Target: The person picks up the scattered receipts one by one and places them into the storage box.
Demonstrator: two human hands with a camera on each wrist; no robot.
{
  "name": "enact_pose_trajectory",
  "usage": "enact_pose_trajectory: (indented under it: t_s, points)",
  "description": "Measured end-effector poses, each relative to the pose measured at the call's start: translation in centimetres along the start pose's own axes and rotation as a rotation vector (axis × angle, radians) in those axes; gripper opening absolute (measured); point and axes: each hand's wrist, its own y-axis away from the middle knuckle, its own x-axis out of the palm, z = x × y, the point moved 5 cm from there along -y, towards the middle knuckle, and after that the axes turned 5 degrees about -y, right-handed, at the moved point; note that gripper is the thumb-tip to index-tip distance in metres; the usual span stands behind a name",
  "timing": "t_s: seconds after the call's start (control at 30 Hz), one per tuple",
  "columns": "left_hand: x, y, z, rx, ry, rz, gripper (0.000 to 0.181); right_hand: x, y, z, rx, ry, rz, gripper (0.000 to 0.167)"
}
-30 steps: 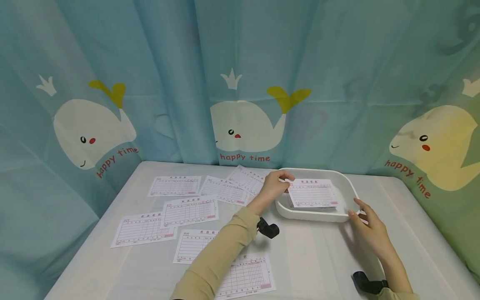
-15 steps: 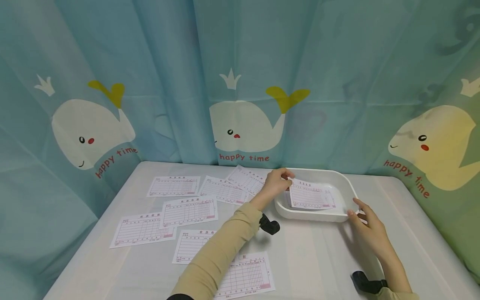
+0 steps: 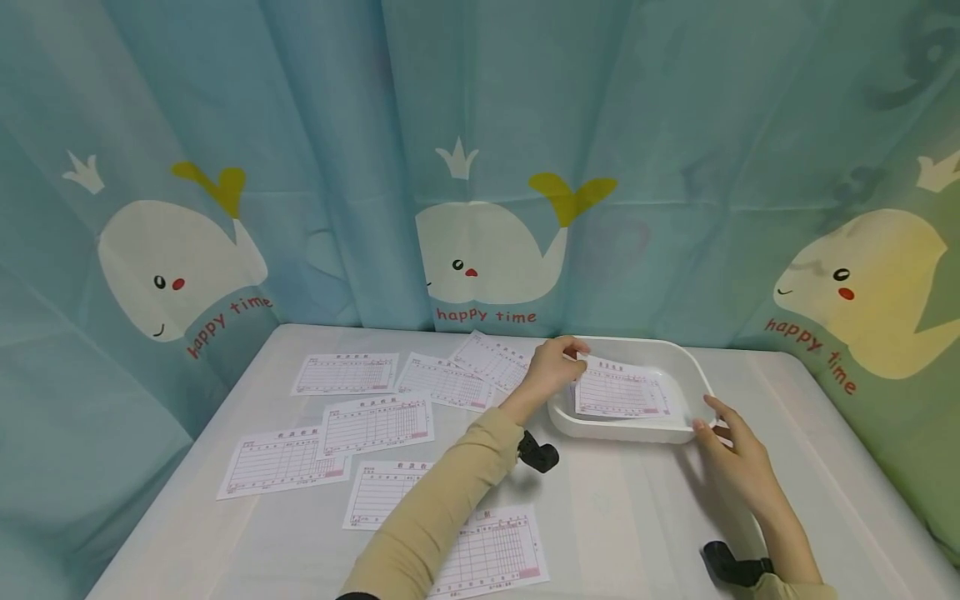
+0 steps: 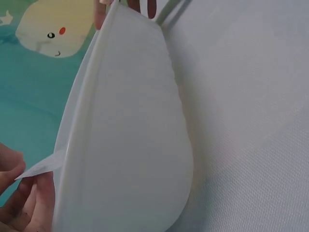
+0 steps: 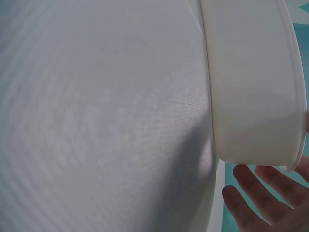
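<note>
A white tray (image 3: 622, 431) stands at the back right of the table, with printed receipt slips inside. My left hand (image 3: 552, 367) is over the tray's left end and pinches the upper left corner of a receipt slip (image 3: 618, 392); other slips lie beneath it. In the left wrist view, the slip's corner (image 4: 41, 168) sticks up past the rim between thumb and fingers. My right hand (image 3: 738, 454) holds the tray's front right corner, thumb and forefinger at the rim. In the right wrist view its other fingers (image 5: 256, 186) spread beside the tray's end wall.
Several loose receipt slips (image 3: 378, 423) lie left of the tray, some overlapping. My left forearm crosses over two nearer slips (image 3: 498, 554). A blue curtain (image 3: 352, 167) with whales hangs behind the white table (image 3: 600, 517).
The slip in my left hand has tilted and come down onto the slips in the tray, its right end lower and slightly left. My right hand has stayed at the tray's corner.
</note>
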Motion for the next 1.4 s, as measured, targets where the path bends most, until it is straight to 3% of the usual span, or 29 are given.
enact_pose_trajectory:
  t_s: [0.23, 0.67, 1.1, 1.4]
  points:
    - [-0.2, 0.3, -0.3, 0.004, -0.044, -0.016, 0.025, -0.1, 0.2, 0.1, 0.005, -0.001, 0.002, 0.064]
    - [-1.2, 0.6, -0.8, 0.115, -0.117, -0.047, 0.026, -0.2, 0.2, 0.0, -0.004, -0.008, -0.005, 0.064]
    - [-2.4, 1.6, -0.2, 0.154, -0.087, -0.049, 0.025, -0.1, 0.3, 0.1, -0.01, -0.009, -0.01, 0.063]
    - [-3.3, 2.8, 0.9, 0.128, -0.038, -0.06, 0.024, 0.0, 0.2, 0.2, -0.015, -0.018, -0.015, 0.062]
